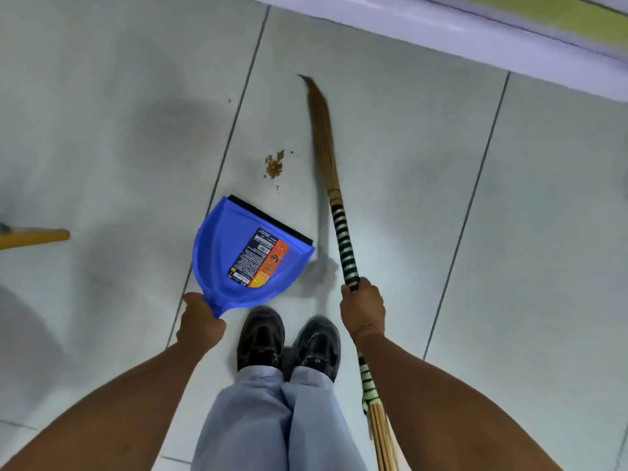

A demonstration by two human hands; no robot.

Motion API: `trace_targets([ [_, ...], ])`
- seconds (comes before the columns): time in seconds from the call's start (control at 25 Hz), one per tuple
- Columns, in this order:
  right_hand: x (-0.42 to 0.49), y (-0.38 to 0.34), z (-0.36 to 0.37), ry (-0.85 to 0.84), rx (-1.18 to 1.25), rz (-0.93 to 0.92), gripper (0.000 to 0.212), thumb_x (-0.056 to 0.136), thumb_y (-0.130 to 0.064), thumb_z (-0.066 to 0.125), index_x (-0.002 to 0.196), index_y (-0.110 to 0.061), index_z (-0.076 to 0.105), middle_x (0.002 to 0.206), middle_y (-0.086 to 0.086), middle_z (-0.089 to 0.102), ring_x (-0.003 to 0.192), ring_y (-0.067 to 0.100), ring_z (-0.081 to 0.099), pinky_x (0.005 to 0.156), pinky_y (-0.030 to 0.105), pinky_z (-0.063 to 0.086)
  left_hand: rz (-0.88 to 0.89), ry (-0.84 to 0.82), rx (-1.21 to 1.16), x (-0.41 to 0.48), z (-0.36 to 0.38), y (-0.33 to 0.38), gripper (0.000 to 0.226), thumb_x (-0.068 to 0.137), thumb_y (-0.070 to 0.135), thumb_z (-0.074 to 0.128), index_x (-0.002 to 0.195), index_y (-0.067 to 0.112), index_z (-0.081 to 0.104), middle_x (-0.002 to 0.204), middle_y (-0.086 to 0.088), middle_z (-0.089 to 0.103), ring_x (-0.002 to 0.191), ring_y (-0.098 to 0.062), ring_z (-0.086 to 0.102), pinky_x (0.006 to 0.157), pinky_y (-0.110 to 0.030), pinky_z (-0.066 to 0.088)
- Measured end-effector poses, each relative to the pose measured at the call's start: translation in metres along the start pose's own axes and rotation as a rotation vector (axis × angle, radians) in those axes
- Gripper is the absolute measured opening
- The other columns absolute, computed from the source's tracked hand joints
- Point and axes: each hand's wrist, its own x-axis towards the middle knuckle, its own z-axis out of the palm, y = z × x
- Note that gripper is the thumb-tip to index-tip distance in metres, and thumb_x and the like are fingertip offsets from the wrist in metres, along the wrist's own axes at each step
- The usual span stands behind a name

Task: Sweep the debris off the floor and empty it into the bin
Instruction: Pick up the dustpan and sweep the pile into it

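Note:
A small pile of brown debris [274, 164] lies on the pale tiled floor [407, 171]. My left hand [201, 321] is closed round the handle of a blue dustpan [238, 253] with a black rubber lip and a printed label; its lip faces the debris a short way off. My right hand [362, 307] grips the black-and-white banded handle of a straw broom [326, 154]. The broom's bristles reach forward just right of the debris, their tip curling left. The bin is not in view.
My two dark shoes [289, 341] stand between the dustpan and the broom. A yellow stick end [34, 237] pokes in from the left edge. A white ledge or wall base [441, 32] runs across the top right. Dark grout lines cross the tiles.

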Motion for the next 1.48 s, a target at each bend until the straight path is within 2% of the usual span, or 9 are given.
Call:
trace_targets([
  [0.12,0.02,-0.002,0.013,-0.001,-0.004,0.065,0.036,0.089,-0.004,0.047,0.125,-0.005,0.041,0.123,0.016,0.056,0.108,0.038,0.057,0.088,0.04,0.046,0.042,0.026,0.051,0.038,0.004,0.001,0.053,0.075,-0.012,0.055,0.123,-0.008,0.031,0.116,-0.031,0.051,0.106,-0.048,0.052,0.092,-0.055,0.044],
  [0.2,0.034,0.002,0.009,0.012,-0.1,0.094,0.037,0.091,-0.004,0.043,0.127,-0.006,0.038,0.124,0.017,0.055,0.112,0.038,0.056,0.091,0.042,0.046,0.129,0.095,0.193,0.061,0.0,0.002,0.06,0.075,-0.009,0.057,0.129,-0.004,0.032,0.118,-0.031,0.051,0.107,-0.05,0.051,0.093,-0.057,0.044],
  [0.36,0.059,0.011,0.005,0.089,-0.304,0.215,0.032,0.094,-0.007,0.036,0.126,-0.01,0.038,0.127,0.015,0.052,0.117,0.037,0.05,0.094,0.05,0.042,0.244,0.227,0.412,0.103,-0.01,0.009,0.066,0.084,-0.006,0.049,0.141,-0.003,0.016,0.114,-0.034,0.052,0.099,-0.053,0.054,0.087,-0.056,0.043],
  [0.68,0.056,0.039,-0.004,0.126,-0.684,0.033,0.043,0.085,0.004,0.04,0.124,-0.015,0.042,0.112,0.008,0.055,0.105,0.03,0.052,0.09,0.046,0.042,0.352,0.322,0.588,0.143,-0.036,0.012,0.063,0.086,-0.007,0.043,0.141,-0.009,0.012,0.102,-0.04,0.054,0.086,-0.053,0.056,0.079,-0.056,0.044],
  [0.8,0.047,0.051,-0.005,0.158,-0.62,-0.007,0.05,0.081,0.006,0.043,0.126,-0.015,0.045,0.111,0.008,0.057,0.103,0.031,0.052,0.086,0.041,0.042,0.354,0.299,0.573,0.142,-0.032,0.013,0.065,0.086,-0.006,0.044,0.141,-0.008,0.01,0.103,-0.039,0.054,0.087,-0.053,0.055,0.08,-0.057,0.043],
  [1.0,0.057,0.044,-0.006,0.27,-0.396,0.154,0.044,0.084,0.005,0.043,0.126,-0.01,0.044,0.115,0.016,0.056,0.106,0.037,0.051,0.088,0.049,0.041,0.359,0.295,0.575,0.14,-0.031,0.011,0.066,0.086,-0.005,0.046,0.142,-0.007,0.01,0.103,-0.038,0.054,0.087,-0.052,0.056,0.08,-0.057,0.044],
  [1.12,0.055,0.044,-0.004,0.186,-0.547,0.138,0.042,0.086,0.003,0.04,0.123,-0.014,0.044,0.115,0.011,0.056,0.108,0.033,0.051,0.092,0.049,0.04,0.34,0.317,0.617,0.144,-0.039,0.001,0.066,0.086,-0.007,0.045,0.142,-0.007,0.01,0.1,-0.037,0.055,0.083,-0.05,0.057,0.078,-0.056,0.045],
  [1.28,0.036,0.062,0.0,0.102,-0.79,-0.061,0.055,0.083,0.003,0.043,0.133,-0.019,0.042,0.113,0.005,0.058,0.105,0.027,0.053,0.087,0.042,0.044,0.31,0.322,0.665,0.147,-0.046,-0.007,0.067,0.085,-0.009,0.046,0.141,-0.007,0.01,0.095,-0.035,0.056,0.078,-0.047,0.058,0.075,-0.055,0.046],
  [1.48,0.018,0.068,-0.014,0.189,-0.467,0.028,0.06,0.077,0.011,0.045,0.133,-0.011,0.047,0.114,0.016,0.059,0.105,0.037,0.053,0.08,0.041,0.04,0.298,0.275,0.506,0.125,-0.045,-0.002,0.05,0.079,-0.014,0.05,0.126,-0.014,0.033,0.099,-0.038,0.056,0.084,-0.053,0.057,0.078,-0.059,0.048],
])
